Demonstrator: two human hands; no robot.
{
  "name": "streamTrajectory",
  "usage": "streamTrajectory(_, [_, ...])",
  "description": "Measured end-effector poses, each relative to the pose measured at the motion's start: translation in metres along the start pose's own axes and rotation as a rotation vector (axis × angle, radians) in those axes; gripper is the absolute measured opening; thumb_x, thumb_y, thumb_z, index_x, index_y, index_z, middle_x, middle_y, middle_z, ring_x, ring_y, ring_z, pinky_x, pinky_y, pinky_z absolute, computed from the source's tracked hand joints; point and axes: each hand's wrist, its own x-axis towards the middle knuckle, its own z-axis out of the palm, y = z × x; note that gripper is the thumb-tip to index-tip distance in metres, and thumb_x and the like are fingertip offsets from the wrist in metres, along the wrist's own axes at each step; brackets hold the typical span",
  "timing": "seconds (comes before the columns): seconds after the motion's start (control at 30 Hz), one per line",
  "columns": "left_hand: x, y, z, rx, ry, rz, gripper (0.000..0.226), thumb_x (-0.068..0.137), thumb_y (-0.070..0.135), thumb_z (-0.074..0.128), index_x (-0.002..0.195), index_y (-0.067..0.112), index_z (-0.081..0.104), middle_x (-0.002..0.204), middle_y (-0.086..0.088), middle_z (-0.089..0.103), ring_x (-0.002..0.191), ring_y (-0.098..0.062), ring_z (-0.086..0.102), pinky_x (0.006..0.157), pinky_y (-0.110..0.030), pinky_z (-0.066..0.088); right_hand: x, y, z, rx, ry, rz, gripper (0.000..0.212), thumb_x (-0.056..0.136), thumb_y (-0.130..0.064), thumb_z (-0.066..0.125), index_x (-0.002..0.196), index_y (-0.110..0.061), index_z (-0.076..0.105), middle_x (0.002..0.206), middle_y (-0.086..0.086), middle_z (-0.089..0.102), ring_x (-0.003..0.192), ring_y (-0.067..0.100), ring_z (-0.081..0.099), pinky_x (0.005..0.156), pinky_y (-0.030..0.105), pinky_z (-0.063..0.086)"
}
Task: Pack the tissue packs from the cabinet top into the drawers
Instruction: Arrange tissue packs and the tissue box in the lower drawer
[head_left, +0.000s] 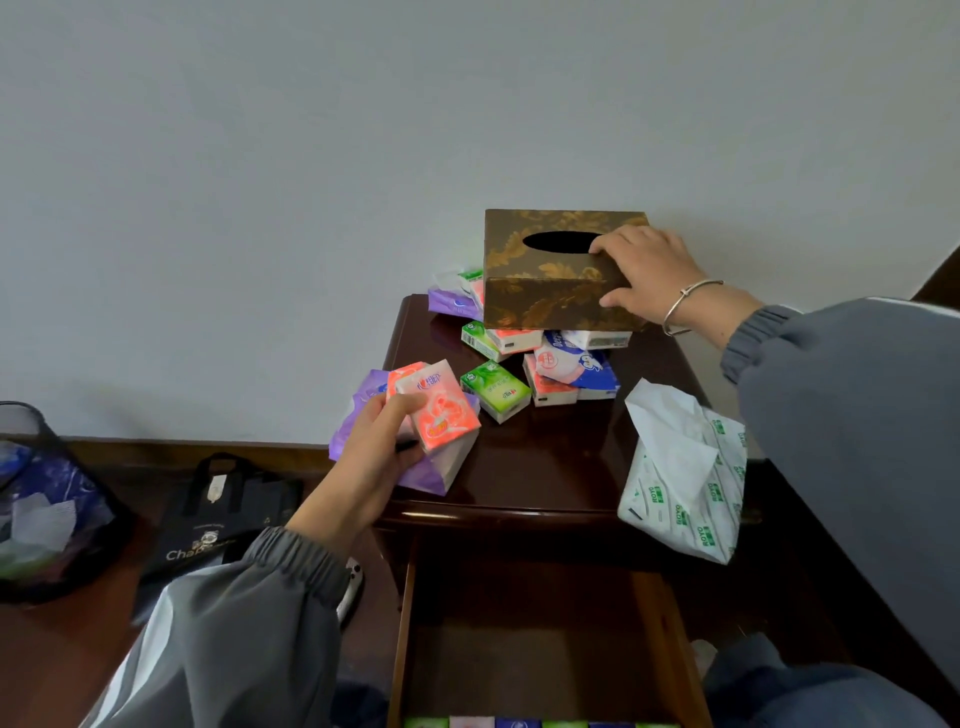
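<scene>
Head view: pink pack (439, 410) (long axis diagonal)

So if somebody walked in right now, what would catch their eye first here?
Probably the gold-patterned tissue box, gripped by the right hand at the back of the dark cabinet top, sitting over a colourful heap of small tissue packs. Next, the pink tissue pack that the left hand holds at the cabinet's front left corner, and the open drawer below, with a row of packs at its near edge.
</scene>
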Motion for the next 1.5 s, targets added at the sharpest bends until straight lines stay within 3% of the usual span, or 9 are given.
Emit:
streamTrajectory(0.13, [-0.002, 0.015, 0.005, 0.039, 0.018, 0.035, 0.059, 0.063, 0.037, 0.066, 0.119, 0.019, 0.057, 0.109, -0.009, 0.073, 0.098, -0.020, 0.071, 0.072, -0.028, 0.056, -0.018, -0.003, -0.011, 0.022, 0.091, -0.064, 0.058, 0.075, -0.031, 0.073, 0.125, -0.018, 0.047, 0.129, 0.007, 0.050, 0.121, 0.029, 0.041, 0.103, 0.042, 0.031])
streamTrajectory(0.3, [-0.013, 0.026, 0.003, 0.058, 0.022, 0.098, 0.043, 0.070, 0.032, 0.062, 0.110, 0.018, 0.062, 0.107, -0.009, 0.074, 0.096, -0.019, 0.071, 0.082, -0.031, 0.054, -0.068, -0.004, -0.036, 0.165, 0.170, -0.082, 0.057, 0.073, -0.027, 0.075, 0.123, -0.017, 0.050, 0.128, 0.005, 0.050, 0.123, 0.028, 0.037, 0.104, 0.041, 0.031])
streamTrajectory(0.37, [-0.021, 0.027, 0.000, 0.054, 0.029, 0.094, 0.043, 0.071, 0.031, 0.061, 0.112, 0.018, 0.062, 0.108, -0.009, 0.073, 0.098, -0.020, 0.070, 0.084, -0.031, 0.052, -0.097, -0.001, -0.046, 0.309, 0.138, -0.058, 0.056, 0.073, -0.025, 0.076, 0.123, -0.018, 0.050, 0.126, 0.003, 0.050, 0.120, 0.025, 0.037, 0.100, 0.034, 0.032])
streamTrajectory(0.5, [-0.038, 0.027, -0.004, 0.048, 0.035, 0.108, 0.031, 0.070, 0.031, 0.060, 0.099, 0.021, 0.066, 0.089, -0.003, 0.076, 0.076, -0.008, 0.071, 0.066, -0.024, 0.049, -0.162, 0.008, -0.056, 0.427, -0.001, -0.060, 0.054, 0.071, -0.025, 0.078, 0.119, -0.020, 0.052, 0.118, -0.002, 0.050, 0.111, 0.017, 0.041, 0.088, 0.022, 0.026])
streamTrajectory(0.7, [-0.054, 0.023, -0.001, 0.079, 0.029, 0.089, 0.040, 0.063, 0.037, 0.064, 0.101, 0.023, 0.067, 0.091, -0.004, 0.077, 0.078, -0.011, 0.073, 0.072, -0.028, 0.050, -0.226, 0.017, -0.031, 0.313, -0.202, -0.075, 0.055, 0.072, -0.030, 0.076, 0.120, -0.020, 0.051, 0.124, -0.002, 0.048, 0.120, 0.017, 0.036, 0.102, 0.035, 0.034])
streamTrajectory(0.93, [-0.063, 0.025, 0.016, 0.117, 0.045, 0.078, 0.048, 0.062, 0.041, 0.064, 0.108, 0.027, 0.063, 0.094, 0.001, 0.077, 0.078, -0.006, 0.072, 0.067, -0.025, 0.049, -0.214, 0.007, -0.008, 0.341, -0.204, -0.046, 0.056, 0.078, -0.030, 0.072, 0.128, -0.021, 0.048, 0.130, 0.000, 0.046, 0.121, 0.017, 0.035, 0.098, 0.025, 0.029])
streamTrajectory(1.17, [-0.058, 0.026, 0.023, 0.136, 0.067, 0.046, 0.069, 0.059, 0.044, 0.066, 0.122, 0.020, 0.057, 0.105, -0.001, 0.074, 0.087, -0.009, 0.072, 0.070, -0.025, 0.048, -0.193, 0.000, 0.002, 0.357, -0.207, -0.063, 0.058, 0.081, -0.032, 0.069, 0.133, -0.026, 0.045, 0.134, -0.002, 0.045, 0.124, 0.016, 0.038, 0.104, 0.032, 0.034])
streamTrajectory(1.4, [-0.047, 0.028, 0.024, 0.084, 0.065, 0.092, 0.057, 0.067, 0.035, 0.065, 0.120, 0.014, 0.058, 0.105, -0.004, 0.075, 0.089, -0.012, 0.073, 0.070, -0.024, 0.054, -0.206, 0.004, 0.014, 0.397, -0.118, -0.069, 0.064, 0.083, -0.039, 0.065, 0.140, -0.028, 0.038, 0.143, -0.005, 0.037, 0.137, 0.015, 0.025, 0.113, 0.035, 0.021])
streamTrajectory(1.5, [-0.040, 0.028, 0.023, 0.057, 0.074, 0.107, 0.058, 0.071, 0.032, 0.064, 0.123, 0.010, 0.057, 0.112, -0.009, 0.072, 0.094, -0.016, 0.071, 0.078, -0.028, 0.053, -0.205, 0.002, 0.008, 0.470, -0.059, -0.064, 0.055, 0.084, -0.044, 0.062, 0.134, -0.030, 0.045, 0.141, -0.007, 0.040, 0.137, 0.012, 0.023, 0.112, 0.034, 0.020])
